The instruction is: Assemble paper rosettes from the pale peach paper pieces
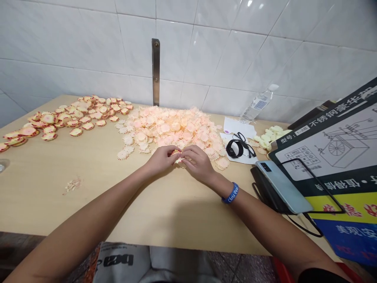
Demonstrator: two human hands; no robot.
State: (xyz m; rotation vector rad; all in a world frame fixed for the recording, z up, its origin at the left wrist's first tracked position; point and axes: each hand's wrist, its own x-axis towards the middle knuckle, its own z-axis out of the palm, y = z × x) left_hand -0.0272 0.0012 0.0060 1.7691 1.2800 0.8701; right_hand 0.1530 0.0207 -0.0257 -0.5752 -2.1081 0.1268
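Both hands meet at the front edge of a large heap of pale pink flower-shaped pieces. A small pale flower piece with red and yellow at its edge sits between the fingertips. My left hand pinches it from the left, fingers closed. From the right my right hand holds the same piece with thumb and fingers together; a blue wristband is on that wrist. The piece is partly hidden by the fingers.
Red-edged flower pieces spread over the table's left side, with small scraps nearer. To the right are a bottle, black watch, glasses, pale green pieces, a phone on a stand and a printed box.
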